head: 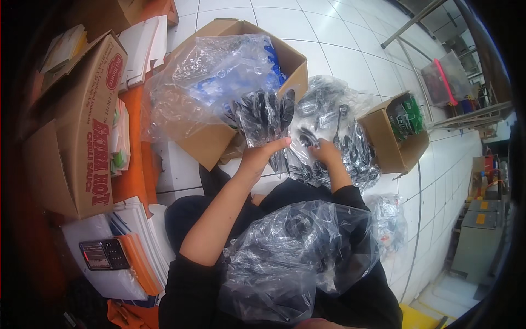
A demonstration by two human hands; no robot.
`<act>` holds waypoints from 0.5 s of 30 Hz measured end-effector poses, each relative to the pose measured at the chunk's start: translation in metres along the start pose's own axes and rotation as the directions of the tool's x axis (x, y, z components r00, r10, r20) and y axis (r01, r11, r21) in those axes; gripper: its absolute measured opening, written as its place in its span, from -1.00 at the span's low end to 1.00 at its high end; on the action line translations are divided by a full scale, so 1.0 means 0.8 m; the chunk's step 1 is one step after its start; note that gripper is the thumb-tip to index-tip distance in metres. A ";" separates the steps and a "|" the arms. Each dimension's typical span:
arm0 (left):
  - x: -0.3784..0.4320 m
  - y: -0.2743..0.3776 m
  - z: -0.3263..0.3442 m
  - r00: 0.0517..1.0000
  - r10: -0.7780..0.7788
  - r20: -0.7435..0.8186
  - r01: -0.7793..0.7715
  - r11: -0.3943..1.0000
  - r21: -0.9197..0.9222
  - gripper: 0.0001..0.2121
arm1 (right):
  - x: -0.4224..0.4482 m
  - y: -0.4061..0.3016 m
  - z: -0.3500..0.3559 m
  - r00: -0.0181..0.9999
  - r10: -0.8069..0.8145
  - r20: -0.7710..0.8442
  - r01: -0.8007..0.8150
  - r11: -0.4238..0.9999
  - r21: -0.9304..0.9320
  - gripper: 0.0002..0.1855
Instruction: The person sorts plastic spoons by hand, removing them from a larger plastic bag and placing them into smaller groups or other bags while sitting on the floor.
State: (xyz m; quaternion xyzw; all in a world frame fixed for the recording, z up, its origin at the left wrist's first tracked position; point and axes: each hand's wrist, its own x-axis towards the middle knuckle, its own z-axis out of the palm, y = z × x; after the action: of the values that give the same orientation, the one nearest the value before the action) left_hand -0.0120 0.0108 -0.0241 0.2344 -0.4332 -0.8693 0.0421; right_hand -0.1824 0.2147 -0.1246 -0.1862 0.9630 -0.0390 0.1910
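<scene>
My left hand [258, 159] grips a bundle of black plastic spoons [267, 111], each in a clear sleeve, fanned upward from the fist with the thumb across the front. My right hand [328, 153] has its fingers closed on the end of some black plastic cutlery [307, 135], just right of the bundle. Around and beyond the right hand, more wrapped black cutlery [354, 154] lies in a loose pile on a clear plastic bag [324, 96] on the floor. Across my lap is a large crumpled clear plastic bag [283, 246].
An open cardboard box [294, 61] lined with clear plastic [181, 90] stands ahead. To its right is a smaller carton [380, 135] holding green packs [407, 117]. A chilli sauce carton [98, 123], paper stacks [137, 53] and a phone [104, 254] are at left. Metal rack legs [411, 22] stand at upper right.
</scene>
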 end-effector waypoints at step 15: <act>0.000 -0.007 -0.002 0.992 0.065 -0.104 -0.074 0.994 -0.081 -0.71 | -0.074 -0.114 -0.096 0.933 -0.201 -0.298 0.347 0.286 0.893 -0.83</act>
State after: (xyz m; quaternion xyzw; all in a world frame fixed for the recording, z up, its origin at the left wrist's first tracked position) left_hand -0.0103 0.0128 -0.0290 0.2608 -0.4012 -0.8719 0.1043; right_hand -0.1297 0.1524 -0.0192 -0.2020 0.7276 -0.6270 0.1915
